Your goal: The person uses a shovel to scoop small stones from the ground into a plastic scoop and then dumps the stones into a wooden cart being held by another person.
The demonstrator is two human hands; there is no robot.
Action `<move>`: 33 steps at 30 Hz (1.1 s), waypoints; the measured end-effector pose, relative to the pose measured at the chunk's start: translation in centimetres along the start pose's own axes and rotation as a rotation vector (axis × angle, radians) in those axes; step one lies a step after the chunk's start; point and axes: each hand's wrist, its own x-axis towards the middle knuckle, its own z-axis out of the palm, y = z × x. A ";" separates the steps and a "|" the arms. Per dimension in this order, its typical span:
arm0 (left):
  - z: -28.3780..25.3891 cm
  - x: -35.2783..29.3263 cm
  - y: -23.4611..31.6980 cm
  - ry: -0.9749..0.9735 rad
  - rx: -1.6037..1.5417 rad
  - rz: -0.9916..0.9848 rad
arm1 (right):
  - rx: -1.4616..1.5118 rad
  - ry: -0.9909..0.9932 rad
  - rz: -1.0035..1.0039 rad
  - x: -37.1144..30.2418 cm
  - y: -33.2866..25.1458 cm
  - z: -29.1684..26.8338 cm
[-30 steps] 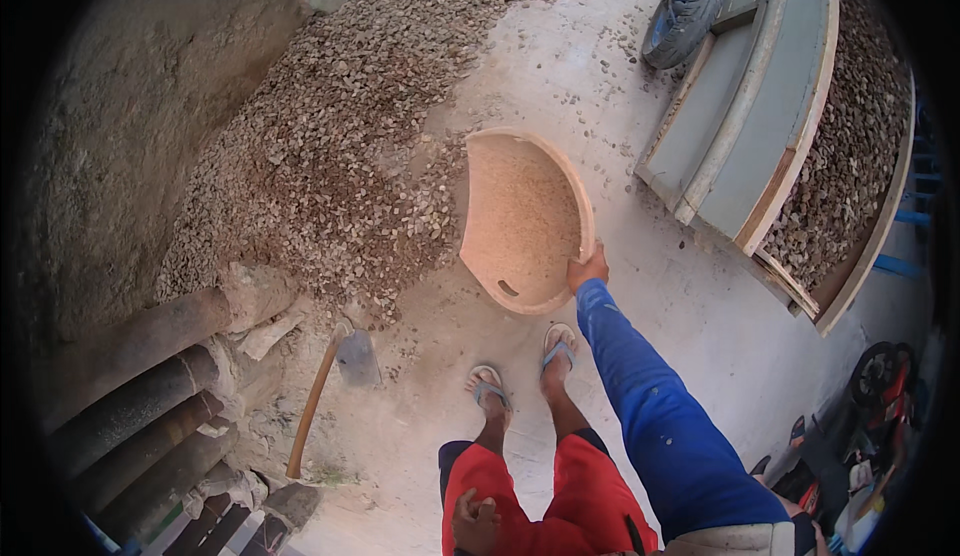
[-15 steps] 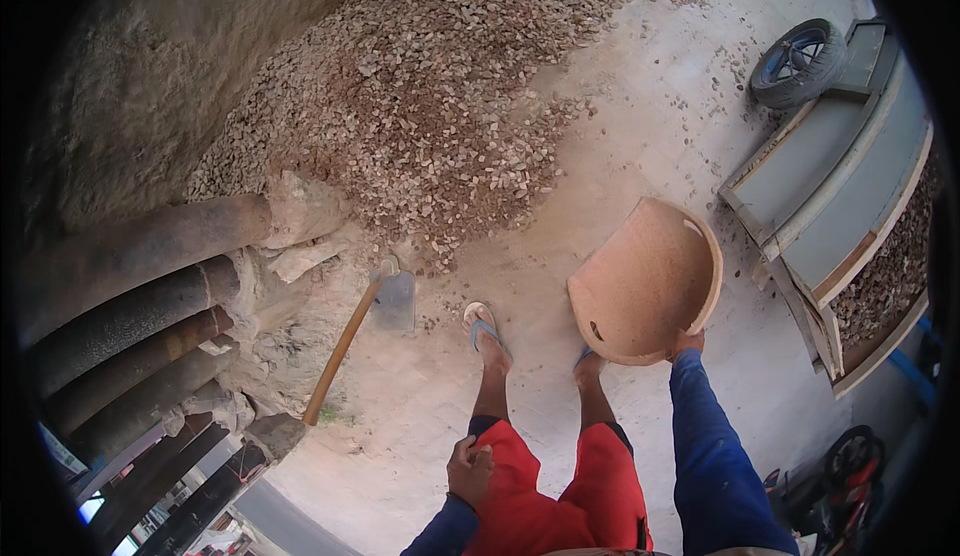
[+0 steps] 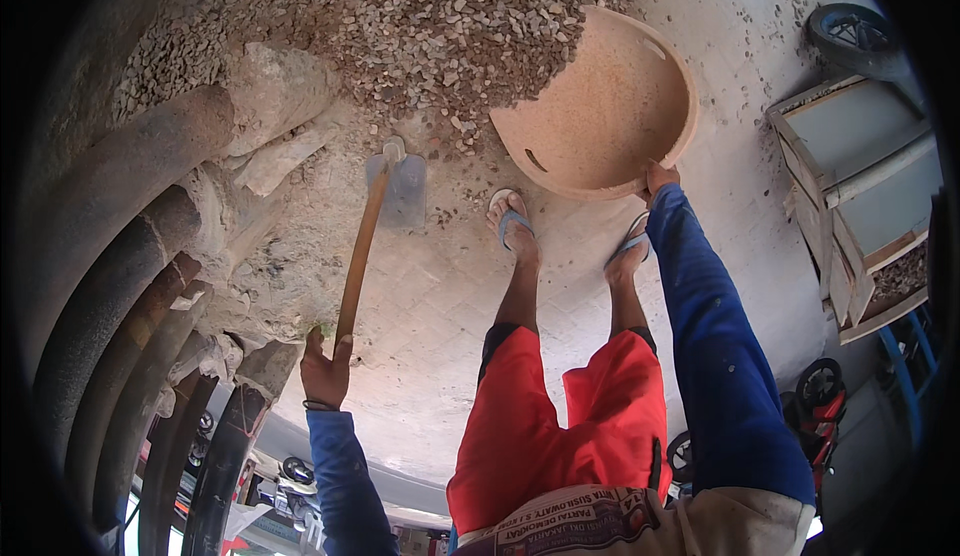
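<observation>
- Two hands in view; R hand (image 3: 657, 181) closed on near rim of tan cut-sided basin (image 3: 615, 106).
- Basin pos.: fwd of R hand, cut edge at gravel pile (image 3: 450, 46).
- L hand (image 3: 325, 374): open, fingers extended, at butt end of hoe (image 3: 362, 256); contact w/ handle: can't tell.
- Hoe blade: fwd of L hand, on ground (image 3: 420, 306).
- Sandalled feet (image 3: 515, 231): btwn hands, slightly fwd.
- Pipes (image 3: 120, 166): L of L hand.

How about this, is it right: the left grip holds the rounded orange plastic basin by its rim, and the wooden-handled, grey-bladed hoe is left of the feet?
Wrong grip: the right grip holds the basin by its rim, as the head view shows; the hoe is left of the feet.
</observation>
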 end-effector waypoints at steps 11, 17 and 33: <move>-0.2 4.0 -2.4 -0.719 -0.797 -0.501 | -0.002 0.044 0.063 -5.7 8.4 -3.3; -2.7 0.6 6.1 -0.664 -0.956 -0.568 | 0.054 0.082 0.068 -7.4 12.6 4.5; -4.4 -12.1 28.3 -0.690 -0.528 0.045 | 0.259 -0.615 0.407 -21.5 -17.8 6.0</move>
